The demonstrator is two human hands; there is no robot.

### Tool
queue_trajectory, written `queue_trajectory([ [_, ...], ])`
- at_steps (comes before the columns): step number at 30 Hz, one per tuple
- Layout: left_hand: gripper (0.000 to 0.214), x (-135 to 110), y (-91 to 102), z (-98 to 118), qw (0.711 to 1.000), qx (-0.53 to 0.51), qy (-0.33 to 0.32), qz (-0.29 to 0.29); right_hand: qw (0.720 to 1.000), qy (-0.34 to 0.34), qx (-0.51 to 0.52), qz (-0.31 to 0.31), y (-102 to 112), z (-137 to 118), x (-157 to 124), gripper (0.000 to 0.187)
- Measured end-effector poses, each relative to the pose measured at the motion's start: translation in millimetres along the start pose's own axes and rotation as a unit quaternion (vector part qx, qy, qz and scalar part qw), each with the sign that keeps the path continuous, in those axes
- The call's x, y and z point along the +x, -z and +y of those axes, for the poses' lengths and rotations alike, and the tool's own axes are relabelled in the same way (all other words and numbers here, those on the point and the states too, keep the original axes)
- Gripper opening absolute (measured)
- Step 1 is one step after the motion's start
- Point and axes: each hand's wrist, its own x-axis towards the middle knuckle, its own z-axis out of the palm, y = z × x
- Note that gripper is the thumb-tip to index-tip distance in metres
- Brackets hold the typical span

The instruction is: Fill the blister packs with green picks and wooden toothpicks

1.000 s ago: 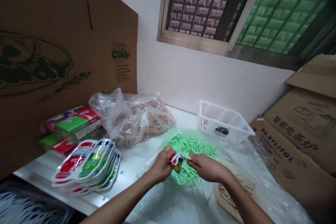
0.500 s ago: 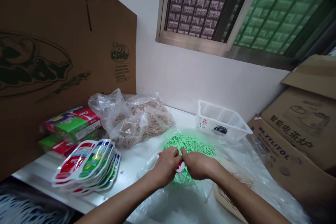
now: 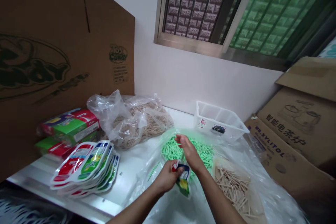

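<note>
My left hand (image 3: 167, 177) pinches a small printed candy packet (image 3: 183, 184), blue, white and green with a yellow fruit picture; a bit of red shows by the thumb. Just right of the packet, my right hand (image 3: 192, 156) has its fingers stretched out above a heap of thin green sticks (image 3: 170, 149) on clear plastic. Whether the right hand touches the packet's edge, I cannot tell. Brown sticks (image 3: 233, 187) lie in a shallow container beside my right forearm. Further left is a stack of red and green double packets (image 3: 96, 164).
A clear bag of brown sticks (image 3: 152, 120) lies at the back, beside red and green boxes (image 3: 75, 124). A white plastic basket (image 3: 222, 122) stands by the wall. Large cardboard boxes flank the table, one left (image 3: 105, 35) and others right (image 3: 294, 119).
Both hands were close together over the green sticks. The left has come nearer with the packet, now more visible; the right has opened with its fingers extended. The brown sticks show more.
</note>
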Motion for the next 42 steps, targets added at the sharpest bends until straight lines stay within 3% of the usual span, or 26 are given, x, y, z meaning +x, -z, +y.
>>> queue_trajectory([
  [3,0.031,-4,6.4,3,0.998,-0.067,0.022,0.008,0.992,-0.098,0.062,0.053,9,6,-10,0.055],
  [5,0.033,-7,12.1,7,0.996,-0.088,0.024,0.005,0.988,-0.132,0.066,0.04,14,11,-20,0.05],
  [9,0.033,-9,14.9,12,0.995,-0.097,0.017,-0.01,0.993,-0.095,0.063,0.0,13,18,-31,0.032],
  [12,0.033,-11,12.3,14,0.994,-0.109,0.025,-0.013,0.995,-0.069,0.072,-0.007,12,18,-30,0.031],
  [16,0.036,-13,12.2,16,0.988,-0.149,0.028,-0.008,0.996,-0.07,0.057,0.011,14,18,-33,0.03],
  [20,0.037,-13,12.1,15,0.988,-0.152,0.033,-0.016,0.99,-0.09,0.106,0.039,11,20,-40,0.019],
  [25,0.034,-11,8.8,13,0.986,-0.157,0.035,-0.039,0.99,-0.066,0.116,0.044,5,20,-40,0.026],
  [34,0.034,-15,9.9,14,0.986,-0.148,0.04,-0.058,0.998,-0.045,0.034,0.005,12,7,-38,0.012],
  [39,0.033,-15,8.8,12,0.984,-0.166,0.049,-0.046,0.998,-0.031,0.05,0.03,12,11,-43,0.004],
  [42,0.032,-16,8.0,14,0.984,-0.164,0.043,-0.053,0.998,-0.03,0.036,0.036,11,10,-45,0.013],
])
